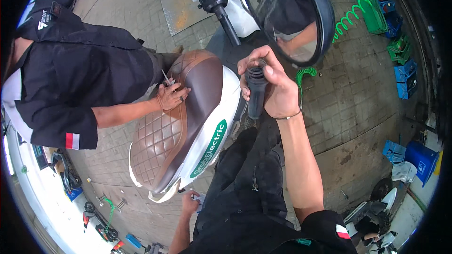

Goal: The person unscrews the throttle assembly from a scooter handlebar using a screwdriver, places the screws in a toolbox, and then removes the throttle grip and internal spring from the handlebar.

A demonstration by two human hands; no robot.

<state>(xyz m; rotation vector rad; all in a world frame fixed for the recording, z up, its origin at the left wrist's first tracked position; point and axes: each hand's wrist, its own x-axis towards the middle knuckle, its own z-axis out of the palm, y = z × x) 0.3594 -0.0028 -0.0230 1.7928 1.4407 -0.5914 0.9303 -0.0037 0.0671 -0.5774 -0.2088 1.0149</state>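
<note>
A dark hollow tube (256, 95) stands near the middle of the view, in front of the worker's trousers and to the right of a white scooter (228, 101). The worker's right hand (278, 83) is clamped around its upper part, with the ribbed, open end uppermost and the narrower end pointing down; a thin band (288, 116) circles the wrist. The left hand (189, 203), well apart from the right, hangs low beside the rear of the scooter. Its fingers are at a small pale item (201, 201), but whether they grip it cannot be told.

Above the right hand is a large rounded mirror (263, 4), which reflects a forearm; to the mirror's left is a black handlebar grip (229, 29). A co-worker (89, 61) in a dark shirt leans in from the left, with one hand (170, 96) on the brown seat (157, 148) and a thin tool (165, 75) at the fingers. A green coiled hose (348, 19) and several blue and green bins (369, 11) lie at the upper right, along the edge of the paved floor (351, 89).
</note>
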